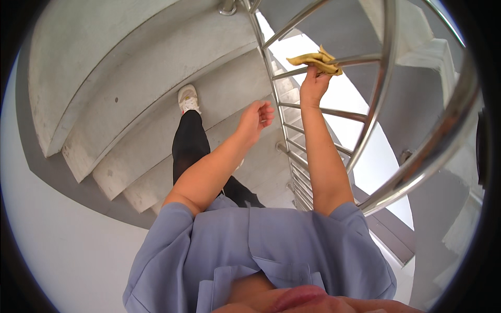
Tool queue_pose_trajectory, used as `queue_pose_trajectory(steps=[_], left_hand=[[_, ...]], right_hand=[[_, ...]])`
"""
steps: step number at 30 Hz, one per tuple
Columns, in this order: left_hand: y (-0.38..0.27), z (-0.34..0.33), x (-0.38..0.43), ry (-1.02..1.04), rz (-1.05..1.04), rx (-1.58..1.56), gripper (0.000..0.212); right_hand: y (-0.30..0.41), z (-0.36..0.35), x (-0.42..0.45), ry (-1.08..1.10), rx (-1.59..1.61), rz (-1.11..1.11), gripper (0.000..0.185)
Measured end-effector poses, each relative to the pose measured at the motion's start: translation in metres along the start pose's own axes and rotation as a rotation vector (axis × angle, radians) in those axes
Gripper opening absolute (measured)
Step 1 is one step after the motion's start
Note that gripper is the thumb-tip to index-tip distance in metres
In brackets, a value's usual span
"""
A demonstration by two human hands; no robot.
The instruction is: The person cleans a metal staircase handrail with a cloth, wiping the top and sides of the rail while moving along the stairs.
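Observation:
My right hand grips a folded yellow cloth, which is wrapped over a stainless steel crossbar of the stair railing. The palm side and some of the fingers are hidden by the cloth. To the left of the railing, my left hand hangs in the air above the steps with nothing in it. Its fingers are loosely curled and stand clear of the bars.
A thick, shiny handrail curves along the right. Concrete steps wind down the left side beside a white wall. One shoe rests on a step. Beyond the bars lies an open stairwell with lower steps.

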State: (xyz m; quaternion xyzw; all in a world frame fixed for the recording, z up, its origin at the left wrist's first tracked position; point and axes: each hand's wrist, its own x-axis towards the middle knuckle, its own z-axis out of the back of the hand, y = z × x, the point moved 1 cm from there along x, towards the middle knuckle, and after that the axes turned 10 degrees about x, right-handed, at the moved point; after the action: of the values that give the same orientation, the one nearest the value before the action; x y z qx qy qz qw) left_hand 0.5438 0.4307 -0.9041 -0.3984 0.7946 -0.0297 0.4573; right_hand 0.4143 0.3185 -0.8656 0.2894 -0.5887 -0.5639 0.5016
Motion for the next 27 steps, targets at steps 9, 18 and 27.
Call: queue_pose_trajectory(steps=[9,18,27], left_hand=[[-0.07,0.0,0.012,-0.131,-0.047,-0.109,0.018],[-0.092,-0.001,0.021,-0.099,0.026,-0.144,0.016],[-0.101,0.007,0.026,-0.121,0.049,-0.139,0.015]], right_hand=[[-0.126,-0.015,-0.051,-0.028,-0.201,-0.386,0.028],[-0.113,-0.099,-0.005,0.107,-0.402,-0.04,0.042],[-0.157,-0.106,-0.044,0.216,-0.631,-0.312,0.063]])
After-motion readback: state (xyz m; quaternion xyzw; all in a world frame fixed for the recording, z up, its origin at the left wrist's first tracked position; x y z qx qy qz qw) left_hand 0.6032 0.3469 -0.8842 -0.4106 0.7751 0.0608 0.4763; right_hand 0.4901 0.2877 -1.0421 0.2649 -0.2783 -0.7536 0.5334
